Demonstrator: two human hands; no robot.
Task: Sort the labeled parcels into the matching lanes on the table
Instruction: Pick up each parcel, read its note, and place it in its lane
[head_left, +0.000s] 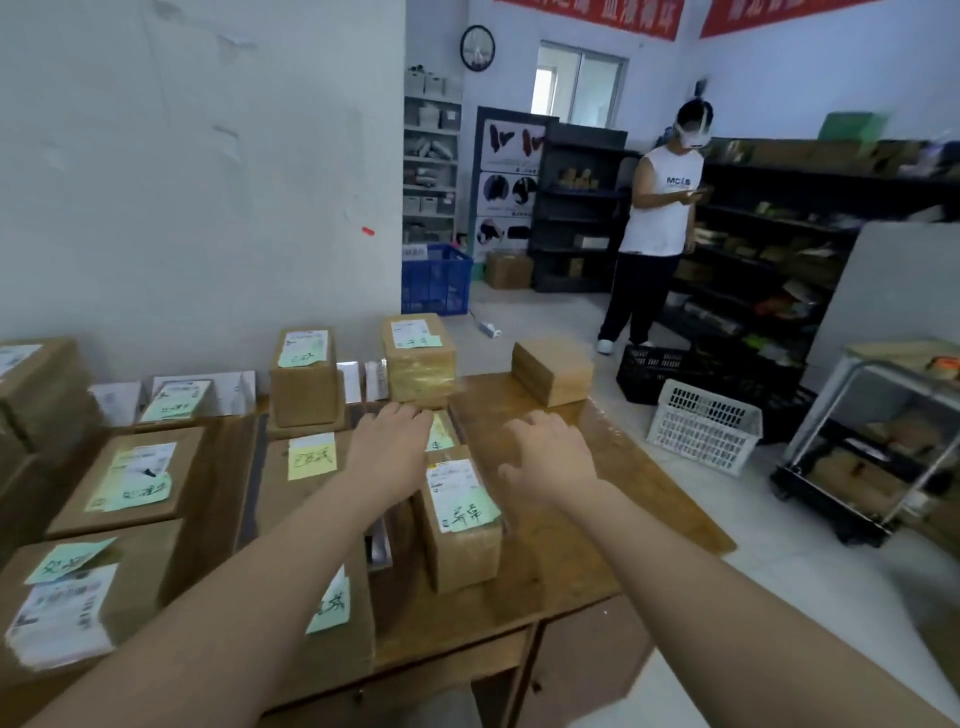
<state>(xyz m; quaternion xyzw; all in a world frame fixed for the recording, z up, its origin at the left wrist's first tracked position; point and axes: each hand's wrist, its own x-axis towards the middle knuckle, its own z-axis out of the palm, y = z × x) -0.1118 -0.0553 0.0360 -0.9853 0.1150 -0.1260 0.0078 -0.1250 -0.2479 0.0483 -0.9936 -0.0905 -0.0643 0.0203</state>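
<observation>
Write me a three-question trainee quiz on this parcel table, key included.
1. True or false: the right hand grips a parcel.
2. Which parcel shows no label? A. plain box at the far right; B. tape-wrapped parcel; C. parcel between the arms.
3. Fill in: the note just left of the left hand is ___.
Key: 1 false; 2 A; 3 yellow.

Wooden table (613, 470), labelled cardboard parcels (457, 519) in rows (green notes) — one plain box (551, 371) at far edge
</observation>
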